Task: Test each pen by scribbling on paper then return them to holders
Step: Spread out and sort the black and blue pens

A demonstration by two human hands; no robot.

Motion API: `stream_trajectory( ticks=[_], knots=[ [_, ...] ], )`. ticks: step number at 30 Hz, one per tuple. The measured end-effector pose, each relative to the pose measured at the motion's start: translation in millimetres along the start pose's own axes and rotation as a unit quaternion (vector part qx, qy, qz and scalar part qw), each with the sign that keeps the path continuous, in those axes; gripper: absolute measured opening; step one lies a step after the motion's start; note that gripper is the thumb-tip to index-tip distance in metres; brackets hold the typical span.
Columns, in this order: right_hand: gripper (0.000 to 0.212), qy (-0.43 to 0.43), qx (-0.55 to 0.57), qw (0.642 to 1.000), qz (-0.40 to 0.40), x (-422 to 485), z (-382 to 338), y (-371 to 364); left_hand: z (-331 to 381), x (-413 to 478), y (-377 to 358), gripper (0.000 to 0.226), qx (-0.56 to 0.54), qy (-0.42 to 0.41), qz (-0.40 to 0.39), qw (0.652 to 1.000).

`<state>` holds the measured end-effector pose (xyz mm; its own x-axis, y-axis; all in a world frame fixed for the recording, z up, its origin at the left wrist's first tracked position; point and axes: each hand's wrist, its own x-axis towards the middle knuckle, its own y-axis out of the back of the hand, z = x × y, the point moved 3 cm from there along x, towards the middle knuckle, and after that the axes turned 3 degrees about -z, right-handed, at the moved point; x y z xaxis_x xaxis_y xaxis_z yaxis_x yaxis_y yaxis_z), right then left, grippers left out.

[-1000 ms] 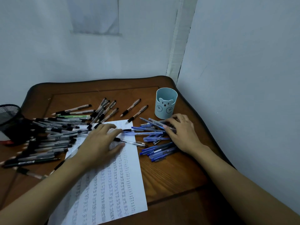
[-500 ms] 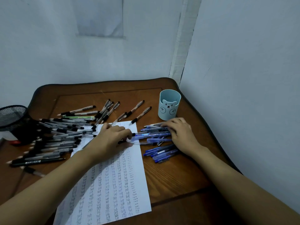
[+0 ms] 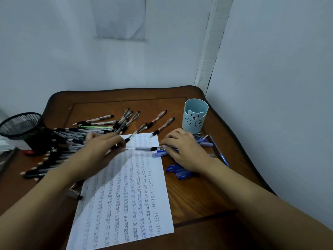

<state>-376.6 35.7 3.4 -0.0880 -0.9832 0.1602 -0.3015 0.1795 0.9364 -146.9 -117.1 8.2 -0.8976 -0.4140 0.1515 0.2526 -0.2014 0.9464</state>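
A clear pen with a black grip [image 3: 142, 148] lies across the top of the written-on paper [image 3: 126, 195]. My left hand [image 3: 100, 150], motion-blurred, pinches its left end with curled fingers. My right hand [image 3: 185, 150] rests palm down on the pile of blue pens [image 3: 178, 171], its fingertips touching the pen's grip end. The light blue bear cup [image 3: 195, 120] stands just behind my right hand. At the far left stands the black mesh holder [image 3: 21, 125]. A heap of black-grip pens [image 3: 72, 138] lies between the holder and the paper.
More black-grip pens [image 3: 158, 120] are scattered behind the paper. The brown wooden table [image 3: 198, 195] sits in a corner, with walls close behind and on the right. A small red item [image 3: 28, 152] lies by the mesh holder.
My left hand has slid left to the paper's top left corner, and the clear pen now lies between both hands. My right hand has shifted slightly left over the blue pens.
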Motion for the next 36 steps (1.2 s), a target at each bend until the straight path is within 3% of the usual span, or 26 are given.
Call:
stream_trajectory(
  ticks=[2,5,7,9,13,16,18,20,23,29,33,36],
  knots=[
    [0.032,0.000,-0.025,0.999,-0.020,14,-9,-2,-14,-1,12,0.022,-0.017,0.030,0.035,0.999],
    [0.034,-0.015,-0.090,0.992,-0.088,34,-19,-5,-28,4,23,0.005,-0.016,0.094,0.113,0.989],
    [0.031,-0.006,-0.111,0.987,-0.112,42,-24,-7,-31,13,22,0.015,-0.004,0.138,0.133,0.981],
    [0.024,-0.003,-0.111,0.987,-0.118,48,-26,-8,-29,27,17,0.026,0.021,0.169,0.112,0.979],
    [0.018,-0.011,-0.074,0.988,-0.138,57,-25,-5,-14,59,1,0.026,0.070,0.188,0.046,0.979],
    [0.011,-0.040,0.096,0.993,-0.046,65,-19,8,-7,77,-13,0.026,0.113,0.199,0.023,0.973],
    [0.010,-0.080,0.215,0.972,0.044,75,-14,18,-9,87,-20,0.043,0.124,0.208,-0.001,0.970],
    [0.013,-0.111,0.241,0.961,0.082,88,-8,23,-14,96,-26,0.066,0.133,0.213,-0.043,0.967],
    [0.019,-0.123,0.185,0.975,-0.008,105,-3,24,-19,104,-26,0.077,0.158,0.207,-0.087,0.962],
    [0.043,-0.080,-0.023,0.980,-0.180,113,3,10,-17,113,-18,0.028,0.120,0.192,-0.064,0.972],
    [0.035,-0.044,-0.041,0.987,-0.151,114,8,1,-23,114,-14,0.034,0.068,0.223,-0.075,0.970],
    [0.029,-0.014,-0.032,0.992,-0.121,114,11,-3,-26,112,-2,0.036,0.056,0.237,-0.040,0.969]
  ],
)
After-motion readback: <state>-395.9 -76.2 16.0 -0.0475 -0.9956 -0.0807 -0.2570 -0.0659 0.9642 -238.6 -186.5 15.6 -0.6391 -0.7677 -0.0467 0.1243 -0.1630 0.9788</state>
